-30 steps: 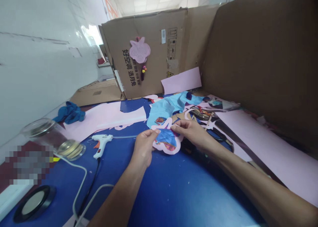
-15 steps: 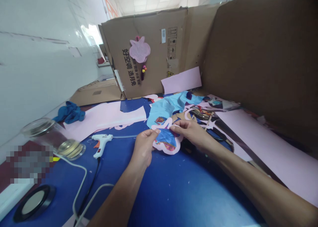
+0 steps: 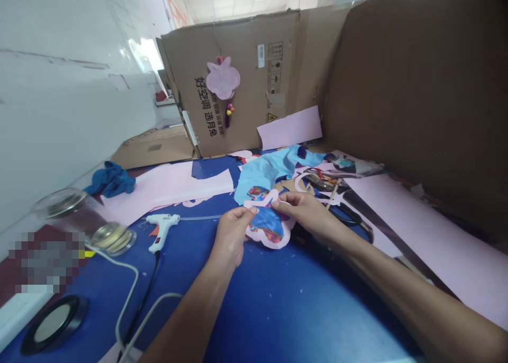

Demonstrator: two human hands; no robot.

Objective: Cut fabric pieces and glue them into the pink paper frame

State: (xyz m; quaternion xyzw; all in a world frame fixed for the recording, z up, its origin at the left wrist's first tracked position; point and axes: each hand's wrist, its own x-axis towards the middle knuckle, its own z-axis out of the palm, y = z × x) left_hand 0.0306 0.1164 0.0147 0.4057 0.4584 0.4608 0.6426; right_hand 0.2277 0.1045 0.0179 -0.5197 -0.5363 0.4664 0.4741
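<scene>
Between both hands, above the blue table, is a pink paper cutout [image 3: 271, 243] with a wavy outline and blue and patterned fabric [image 3: 270, 221] on its face. My left hand [image 3: 232, 233] pinches its left edge between thumb and fingers. At its upper right edge my right hand [image 3: 304, 209] is closed on it in the same way, thumb on the front. Fingertips hide parts of both edges. Just behind the cutout lies a crumpled light-blue cloth [image 3: 270, 170].
A white glue gun [image 3: 162, 230] with its cord lies left, near a tipped glass jar [image 3: 79, 215] and a tape roll [image 3: 53, 323]. Pink sheets [image 3: 170, 185] cover both sides. Scissors [image 3: 345, 215] and scraps lie right. Cardboard walls [image 3: 246, 45] stand behind, hung with a pink ornament [image 3: 223, 80].
The cutout has tilted slightly and shifted a little to the right and down. Both hands keep their hold, and the things on the table stay put.
</scene>
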